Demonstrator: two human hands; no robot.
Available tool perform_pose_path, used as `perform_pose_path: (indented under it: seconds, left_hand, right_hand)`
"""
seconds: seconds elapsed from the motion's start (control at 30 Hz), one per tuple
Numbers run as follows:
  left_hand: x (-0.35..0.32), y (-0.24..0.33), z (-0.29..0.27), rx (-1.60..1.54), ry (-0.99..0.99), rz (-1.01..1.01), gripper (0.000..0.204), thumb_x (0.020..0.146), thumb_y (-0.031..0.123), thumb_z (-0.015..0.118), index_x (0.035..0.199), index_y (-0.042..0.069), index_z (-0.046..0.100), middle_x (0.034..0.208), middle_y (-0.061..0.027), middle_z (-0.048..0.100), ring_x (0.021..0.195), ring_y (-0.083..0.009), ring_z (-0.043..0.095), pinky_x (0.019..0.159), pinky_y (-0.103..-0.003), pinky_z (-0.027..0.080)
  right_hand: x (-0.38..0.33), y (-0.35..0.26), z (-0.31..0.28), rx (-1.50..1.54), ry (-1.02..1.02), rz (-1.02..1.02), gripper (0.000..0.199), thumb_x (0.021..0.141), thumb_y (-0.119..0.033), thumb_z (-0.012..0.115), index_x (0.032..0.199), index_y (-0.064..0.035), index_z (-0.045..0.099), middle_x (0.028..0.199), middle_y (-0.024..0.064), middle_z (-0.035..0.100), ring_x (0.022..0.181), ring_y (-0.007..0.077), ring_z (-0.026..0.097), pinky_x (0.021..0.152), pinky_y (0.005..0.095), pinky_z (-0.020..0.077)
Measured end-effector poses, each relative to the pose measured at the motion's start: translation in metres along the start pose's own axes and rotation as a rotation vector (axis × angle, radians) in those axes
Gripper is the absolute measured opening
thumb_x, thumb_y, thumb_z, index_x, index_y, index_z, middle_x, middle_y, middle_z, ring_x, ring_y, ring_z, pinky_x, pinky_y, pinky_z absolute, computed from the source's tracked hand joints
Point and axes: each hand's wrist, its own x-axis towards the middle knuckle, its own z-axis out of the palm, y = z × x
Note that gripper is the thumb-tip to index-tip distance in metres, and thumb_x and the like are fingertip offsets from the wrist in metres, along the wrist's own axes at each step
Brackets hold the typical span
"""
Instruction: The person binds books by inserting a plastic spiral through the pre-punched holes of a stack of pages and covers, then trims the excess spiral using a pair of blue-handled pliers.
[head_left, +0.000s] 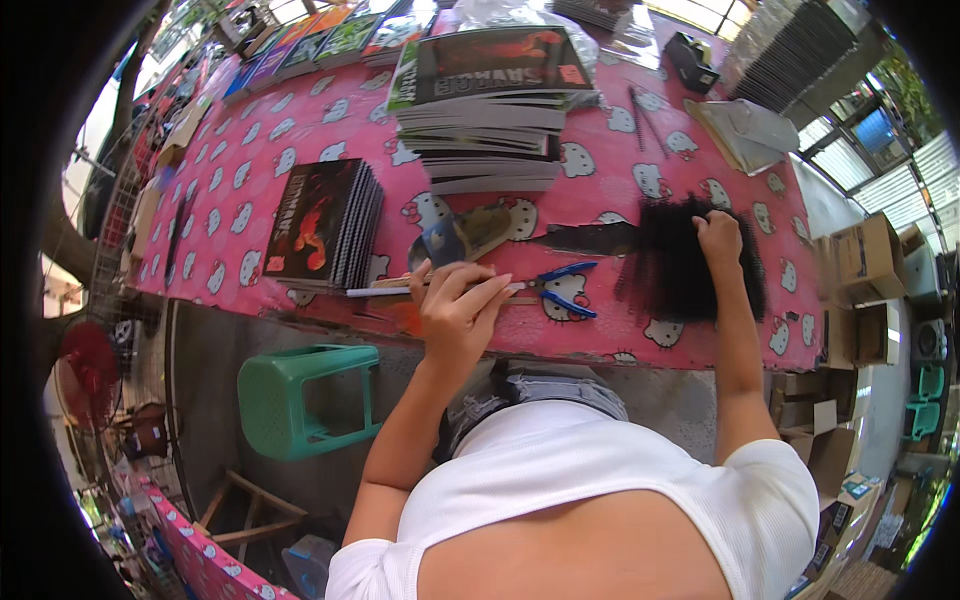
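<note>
My right hand is closed at the top of a pile of black ridged strands that look like plastic binding coils; its fingertips seem to pinch some of them. My left hand hovers over the table's near edge with fingers bent and drawn together. A thin white rod runs up to that hand, but whether the fingers grip it is hidden. Just right of the left fingertips lie pliers with blue handles. Behind the left hand is a roll of tape or similar round blue-and-tan object.
A stack of dark-covered coil-bound notebooks lies left on the pink patterned tablecloth. A taller book stack stands at the back middle. Black sheet scraps lie beside the coils. A green stool stands below; cardboard boxes are right.
</note>
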Motion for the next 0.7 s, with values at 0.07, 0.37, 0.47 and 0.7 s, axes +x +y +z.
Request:
perform_pose_path:
  seconds: [0.07, 0.37, 0.47, 0.7]
  left_hand:
    - [-0.005, 0.0, -0.002, -0.026, 0.003, 0.006, 0.013, 0.07, 0.016, 0.077, 0.082, 0.014, 0.073, 0.083, 0.0004, 0.066, 0.082, -0.0169, 0.061, 0.093, -0.041, 0.032]
    - [-0.002, -0.002, -0.007, -0.011, -0.002, 0.028, 0.019, 0.068, 0.015, 0.078, 0.086, 0.011, 0.071, 0.096, -0.0031, 0.068, 0.088, -0.0193, 0.062, 0.083, -0.033, 0.04]
    - [-0.004, -0.002, -0.007, -0.064, 0.032, 0.04, 0.021, 0.066, 0.016, 0.078, 0.086, 0.012, 0.071, 0.096, -0.0026, 0.066, 0.088, -0.0202, 0.061, 0.084, -0.035, 0.04]
    - [-0.02, 0.0, -0.011, 0.041, 0.083, 0.11, 0.021, 0.065, 0.014, 0.079, 0.085, 0.017, 0.074, 0.091, 0.0008, 0.067, 0.089, -0.0175, 0.062, 0.098, -0.038, 0.03]
  right_hand:
    - [-0.001, -0.008, -0.012, 0.033, -0.03, 0.118, 0.032, 0.084, -0.036, 0.062, 0.082, -0.0043, 0.066, 0.089, 0.0198, 0.064, 0.088, 0.0365, 0.063, 0.074, 0.0456, 0.0505]
    - [-0.005, -0.031, -0.04, 0.08, 0.088, 0.035, 0.017, 0.077, -0.011, 0.069, 0.089, -0.0015, 0.063, 0.096, 0.0197, 0.057, 0.089, 0.0374, 0.06, 0.077, 0.0428, 0.0492]
    - [-0.015, -0.04, -0.037, 0.178, 0.169, -0.088, 0.018, 0.074, 0.001, 0.063, 0.092, 0.0012, 0.06, 0.098, 0.0194, 0.056, 0.094, 0.0385, 0.057, 0.08, 0.042, 0.0479]
    - [-0.101, -0.152, -0.094, 0.768, -0.428, -0.805, 0.028, 0.073, 0.005, 0.065, 0.1, -0.0027, 0.068, 0.086, 0.0124, 0.064, 0.071, 0.0259, 0.06, 0.064, 0.0325, 0.0484]
